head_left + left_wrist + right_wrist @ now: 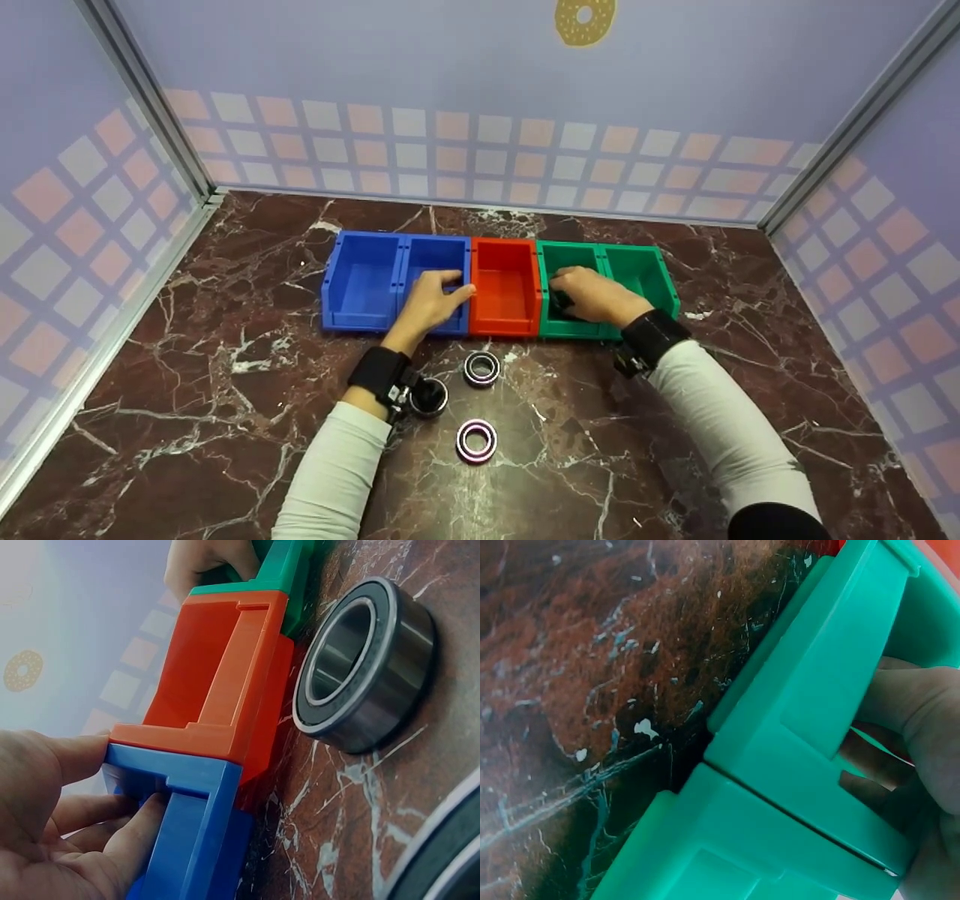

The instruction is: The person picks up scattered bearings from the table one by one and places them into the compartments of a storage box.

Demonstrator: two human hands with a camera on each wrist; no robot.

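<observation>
At the right side of the second blue bin point(439, 255), my left hand point(435, 300) grips the wall beside the red bin point(502, 289). The left wrist view shows its thumb point(79, 754) on the rim where blue meets red, and fingers bent inside the blue bin. My right hand point(589, 292) reaches down into the nearer green bin point(570, 328). Its fingertips are partly hidden by the green wall in the right wrist view. Something dark shows beneath them in the head view; I cannot tell whether it is an object or shadow.
Several bearings lie on the brown marbled table point(240, 435): one upper bearing point(481, 368), one purple-rimmed bearing point(477, 441), one bearing beside the left wrist point(430, 397). Another blue bin point(364, 277) and green bin point(637, 270) end the row. Patterned walls point(480, 67) enclose the table.
</observation>
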